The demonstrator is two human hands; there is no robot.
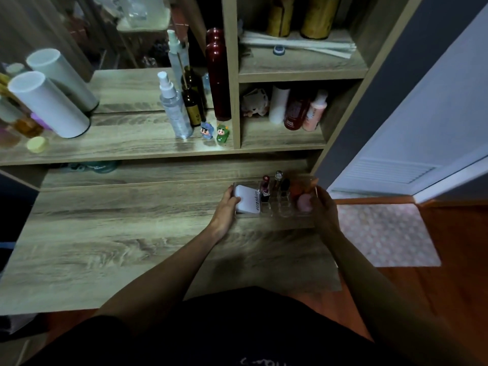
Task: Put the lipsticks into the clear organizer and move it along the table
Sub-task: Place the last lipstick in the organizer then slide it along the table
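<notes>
the desk is matt wood-grain board with a smooth face, and the organizer on it is clear, glossy plastic. the compact inside looks like smooth white plastic, and the lipsticks have shiny cases. the mat on the floor looks like soft patterned cloth.

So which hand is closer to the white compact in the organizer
Left. The left hand touches the white compact at the organizer's left end; the right hand holds the opposite end, beside the pink sponge.
</notes>
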